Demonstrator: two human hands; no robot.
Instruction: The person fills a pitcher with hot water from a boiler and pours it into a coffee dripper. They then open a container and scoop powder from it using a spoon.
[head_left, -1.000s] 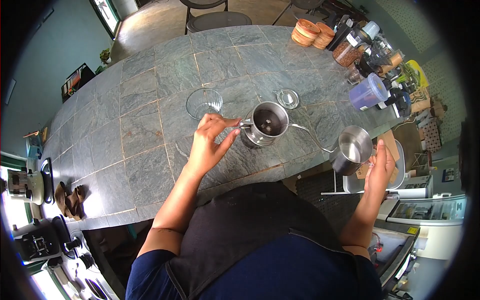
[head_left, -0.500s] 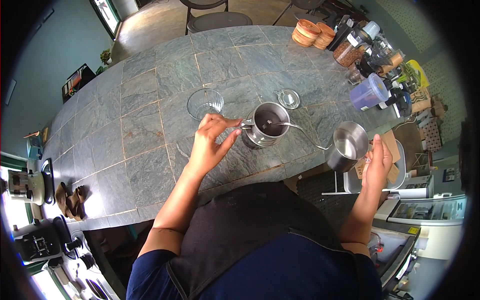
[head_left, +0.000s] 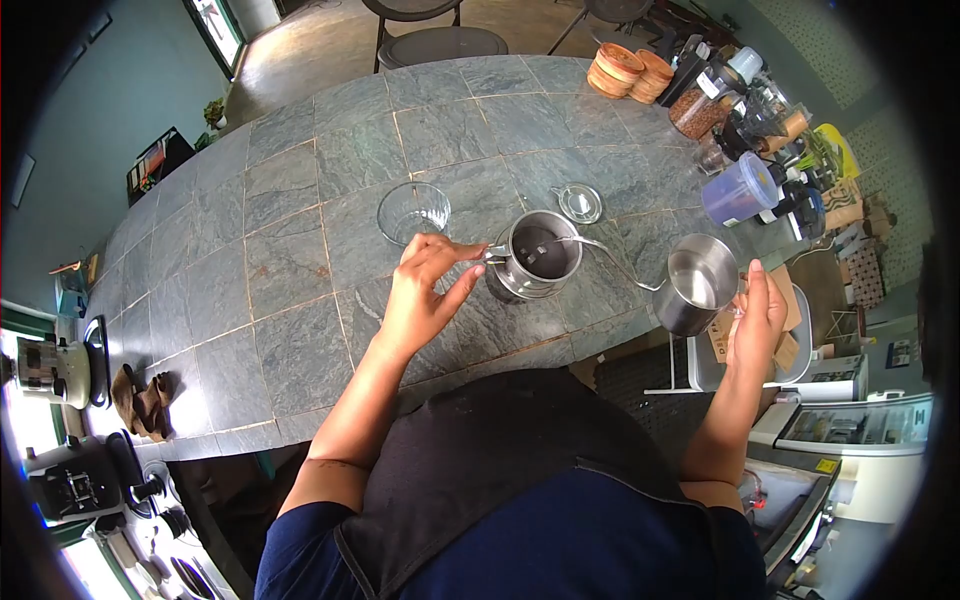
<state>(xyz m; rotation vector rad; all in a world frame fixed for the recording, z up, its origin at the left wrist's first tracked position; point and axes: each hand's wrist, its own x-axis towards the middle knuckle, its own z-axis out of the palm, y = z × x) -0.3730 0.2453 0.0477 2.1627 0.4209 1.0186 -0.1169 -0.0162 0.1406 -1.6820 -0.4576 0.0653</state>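
A metal coffee dripper (head_left: 546, 283) stands on the counter, apparently on top of a glass that is mostly hidden beneath it. Dark wet coffee shows inside. My left hand (head_left: 425, 290) pinches its side handle between thumb and fingers. Over on the right, my right hand (head_left: 755, 325) is wrapped around the handle of a steel gooseneck kettle (head_left: 690, 310), lidless with water in it. The kettle's thin spout reaches left, its tip above the dripper's mouth. A clear glass (head_left: 388, 218) is just beyond my left hand, and a small round lid (head_left: 580, 203) lies behind the dripper.
Grey stone tiles cover the curved counter (head_left: 200, 300). At its right end crowd a purple plastic tub (head_left: 735, 193), a jar of coffee beans (head_left: 697, 108) and several containers. Wooden coasters (head_left: 614, 70) are stacked at the back. A brown cloth (head_left: 145, 402) lies at the left.
The kettle body has risen slightly and its opening faces a little differently. My left hand keeps its pinch on the dripper's handle. The whole view has shifted slightly.
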